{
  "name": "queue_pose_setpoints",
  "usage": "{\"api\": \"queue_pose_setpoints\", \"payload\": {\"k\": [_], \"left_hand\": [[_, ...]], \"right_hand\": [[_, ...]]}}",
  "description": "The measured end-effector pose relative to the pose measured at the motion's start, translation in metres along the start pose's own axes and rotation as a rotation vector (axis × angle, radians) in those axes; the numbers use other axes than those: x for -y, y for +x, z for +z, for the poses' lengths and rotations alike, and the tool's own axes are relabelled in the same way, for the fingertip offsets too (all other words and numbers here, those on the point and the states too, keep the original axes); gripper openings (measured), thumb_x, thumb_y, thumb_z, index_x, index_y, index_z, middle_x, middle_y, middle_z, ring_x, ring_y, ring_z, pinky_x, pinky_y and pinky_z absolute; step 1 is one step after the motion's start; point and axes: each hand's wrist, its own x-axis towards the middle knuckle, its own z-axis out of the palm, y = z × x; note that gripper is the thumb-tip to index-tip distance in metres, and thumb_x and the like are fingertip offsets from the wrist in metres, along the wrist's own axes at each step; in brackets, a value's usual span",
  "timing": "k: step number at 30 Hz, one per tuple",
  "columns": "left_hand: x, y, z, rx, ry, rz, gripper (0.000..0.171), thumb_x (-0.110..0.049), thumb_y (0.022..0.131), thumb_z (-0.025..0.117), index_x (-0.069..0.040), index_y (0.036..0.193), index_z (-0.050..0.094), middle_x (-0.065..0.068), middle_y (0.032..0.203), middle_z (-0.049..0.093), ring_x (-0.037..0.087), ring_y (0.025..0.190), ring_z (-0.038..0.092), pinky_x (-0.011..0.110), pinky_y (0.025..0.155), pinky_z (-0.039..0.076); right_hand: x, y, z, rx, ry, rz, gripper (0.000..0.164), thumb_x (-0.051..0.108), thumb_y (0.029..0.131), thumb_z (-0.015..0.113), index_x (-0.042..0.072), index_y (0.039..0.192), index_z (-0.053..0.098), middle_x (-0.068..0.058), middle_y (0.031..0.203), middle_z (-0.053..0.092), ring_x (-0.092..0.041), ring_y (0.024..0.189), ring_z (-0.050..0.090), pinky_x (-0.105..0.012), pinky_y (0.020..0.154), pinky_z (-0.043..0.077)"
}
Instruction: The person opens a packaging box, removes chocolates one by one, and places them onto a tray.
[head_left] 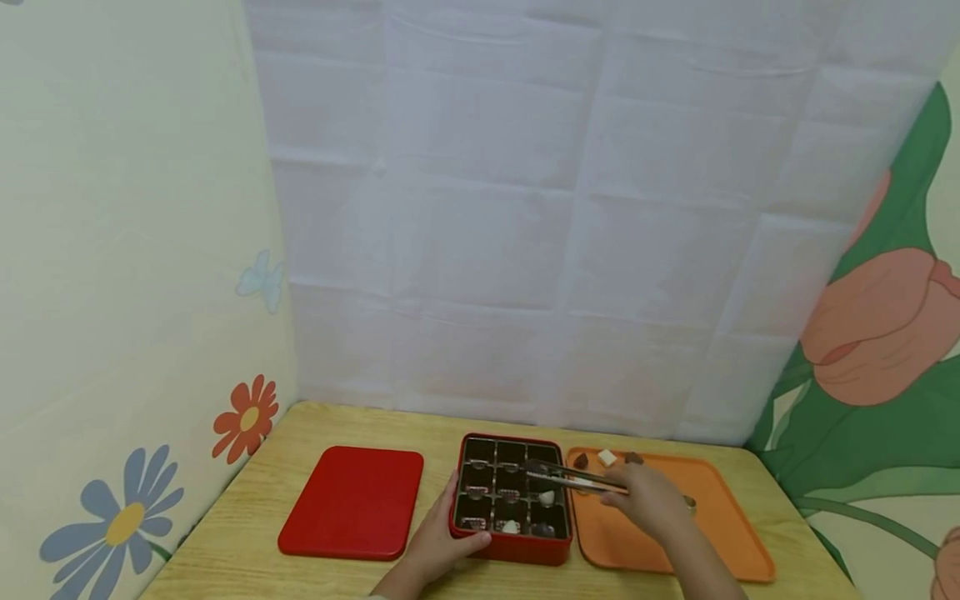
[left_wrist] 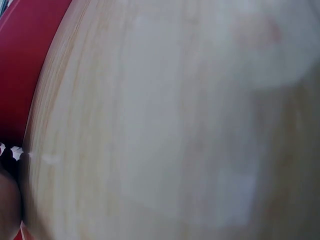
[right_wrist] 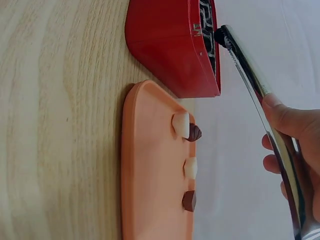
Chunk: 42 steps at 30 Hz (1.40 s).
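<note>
A red box [head_left: 517, 547] with a black divided insert stands on the table; white and dark chocolates sit in several compartments of its front and right side. My left hand [head_left: 437, 542] grips the box at its front left corner, fingers along the left side and thumb at the front. My right hand [head_left: 651, 500] holds metal tongs [right_wrist: 257, 95], reaching in from the right. Their tips are over the box's right column, and a small dark lump [right_wrist: 220, 36] shows at them. In the left wrist view only the red box side [left_wrist: 25, 65] and part of the hand appear.
An orange tray [head_left: 615, 550] lies right of the box, partly under my right forearm. On it are a white chocolate [head_left: 607, 457], dark chocolates [right_wrist: 189, 200] and other pieces. The red lid [head_left: 352, 504] lies flat on the left. A white cloth hangs behind the table.
</note>
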Motion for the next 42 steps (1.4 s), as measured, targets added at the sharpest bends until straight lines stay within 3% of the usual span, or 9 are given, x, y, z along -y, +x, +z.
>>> {"api": "queue_pose_setpoints", "payload": {"k": [7,13,19,30,42], "left_hand": [[0.002,0.0,0.001,0.007,0.0,-0.003,0.113,-0.045,0.077,0.081,-0.015,0.159,0.011,0.025,0.158,0.027,0.051,0.14,0.032,0.069,0.102,0.037],[0.001,0.0,0.002,0.003,0.007,-0.017,0.113,-0.046,0.076,0.081,-0.018,0.16,0.011,0.024,0.158,0.028,0.05,0.14,0.032,0.069,0.102,0.037],[0.002,0.0,0.001,0.009,-0.01,0.002,0.112,-0.044,0.077,0.081,-0.016,0.159,0.011,0.025,0.158,0.026,0.051,0.141,0.031,0.069,0.102,0.036],[0.0,0.001,0.001,0.001,0.0,-0.012,0.114,-0.046,0.075,0.082,-0.018,0.159,0.011,0.024,0.158,0.028,0.049,0.14,0.033,0.068,0.102,0.037],[-0.001,0.002,0.0,-0.005,0.006,-0.004,0.116,-0.046,0.074,0.083,-0.015,0.159,0.01,0.024,0.157,0.031,0.048,0.141,0.033,0.067,0.104,0.036]], "right_hand": [[-0.016,-0.01,0.003,-0.005,0.065,0.084,0.038,0.034,0.077,0.079,0.015,0.11,0.075,-0.003,0.106,0.073,-0.024,0.093,0.069,-0.046,0.077,0.055],[-0.021,-0.016,0.002,-0.016,0.039,0.066,0.038,0.033,0.077,0.078,0.012,0.108,0.076,-0.002,0.101,0.072,-0.023,0.09,0.068,-0.045,0.077,0.054],[-0.025,-0.02,-0.002,0.0,0.062,0.11,0.037,0.035,0.077,0.078,0.014,0.107,0.076,-0.002,0.104,0.072,-0.023,0.091,0.068,-0.045,0.076,0.054],[-0.057,-0.032,-0.001,-0.006,0.063,0.17,0.045,0.035,0.08,0.077,0.006,0.114,0.073,-0.011,0.108,0.071,-0.032,0.097,0.067,-0.05,0.08,0.053],[-0.088,-0.045,0.015,0.028,0.061,0.247,0.048,0.034,0.083,0.075,0.0,0.116,0.07,-0.018,0.108,0.071,-0.038,0.097,0.067,-0.053,0.08,0.053]]}}
